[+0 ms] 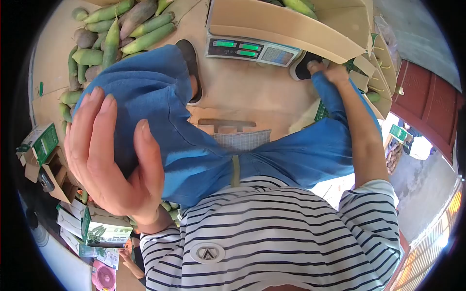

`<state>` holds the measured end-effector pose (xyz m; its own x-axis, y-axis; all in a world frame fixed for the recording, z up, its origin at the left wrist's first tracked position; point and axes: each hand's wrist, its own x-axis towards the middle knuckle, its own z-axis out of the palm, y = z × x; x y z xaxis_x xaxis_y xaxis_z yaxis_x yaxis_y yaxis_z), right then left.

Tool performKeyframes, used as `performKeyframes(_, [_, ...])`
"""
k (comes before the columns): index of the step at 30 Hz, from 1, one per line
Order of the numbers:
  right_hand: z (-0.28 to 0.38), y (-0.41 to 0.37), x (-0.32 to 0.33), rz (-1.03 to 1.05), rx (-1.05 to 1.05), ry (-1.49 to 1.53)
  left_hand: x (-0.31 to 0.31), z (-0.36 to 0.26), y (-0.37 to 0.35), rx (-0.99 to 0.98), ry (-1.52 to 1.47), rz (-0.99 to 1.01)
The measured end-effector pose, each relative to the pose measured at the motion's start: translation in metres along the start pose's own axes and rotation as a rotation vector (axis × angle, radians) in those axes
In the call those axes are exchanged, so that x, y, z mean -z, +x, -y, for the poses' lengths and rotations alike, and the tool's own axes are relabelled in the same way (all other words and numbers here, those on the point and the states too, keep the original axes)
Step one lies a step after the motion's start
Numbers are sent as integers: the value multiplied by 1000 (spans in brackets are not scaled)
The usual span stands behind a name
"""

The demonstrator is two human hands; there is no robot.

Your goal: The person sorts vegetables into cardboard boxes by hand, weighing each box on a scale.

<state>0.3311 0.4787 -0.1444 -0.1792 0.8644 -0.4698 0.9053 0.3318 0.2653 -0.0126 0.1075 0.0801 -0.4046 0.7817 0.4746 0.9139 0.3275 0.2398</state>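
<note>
My left hand [114,155] is raised over my left thigh, open, its fingers slightly curled and the thumb apart; nothing is in it. Beyond it, a pile of long green radishes [111,43], some of them purplish, lies on the cardboard-covered floor. My right hand [336,72] reaches down beside my right ankle, near the corner of a large cardboard box [286,29]. Its fingertips are hidden, so I cannot tell what it touches. The box sits on a digital scale [252,51] with lit green displays, and green radishes [300,7] show inside.
More cardboard boxes [381,82] stand to the right, before a dark red door [427,102]. At the left are a green-and-white carton [43,143] and printed boxes [109,230]. A pink round object [103,275] and another person's arm [130,259] show at lower left.
</note>
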Motion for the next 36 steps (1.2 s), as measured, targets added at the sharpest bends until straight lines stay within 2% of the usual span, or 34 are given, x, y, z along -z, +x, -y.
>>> performKeyframes(2, [32, -39, -33, 213, 192, -759, 0, -2, 1, 13, 5, -29])
performKeyframes(3, [42, -42, -21, 219, 473, -826, 0, -2, 1, 11, 25, -35])
performKeyframes(5, [62, -50, 12, 657, 624, -286, -1, -4, 2, -1, 59, -47])
performKeyframes(6, [82, -69, 39, 1031, 437, 345, 0, -6, 3, 8, 74, -41])
performKeyframes(8, [104, -98, 61, 735, 817, 322, -1, -10, 7, 5, 71, -48])
performKeyframes(10, [113, -134, 83, 161, 1073, 137, -2, -15, 8, -5, 77, -52])
performKeyframes(13, [116, -175, 131, 93, 1049, -18, -2, -20, 7, -30, 96, -54])
performKeyframes(16, [89, -193, 154, 47, 1022, 126, 1, -23, 7, -55, 138, -50])
performKeyframes(23, [14, -217, 174, -758, 698, 291, 0, -33, 11, -106, 149, -39])
performKeyframes(27, [-4, -212, 151, -895, 494, 288, -2, -37, 12, -144, 154, -38])
performKeyframes(30, [6, -216, 143, -648, 471, 327, -3, -41, 10, -173, 175, -44])
performKeyframes(32, [17, -214, 137, -740, 456, 333, -2, -41, 8, -203, 178, -45])
performKeyframes(36, [38, -204, 134, -766, 406, 296, -3, -43, 7, -239, 185, -40])
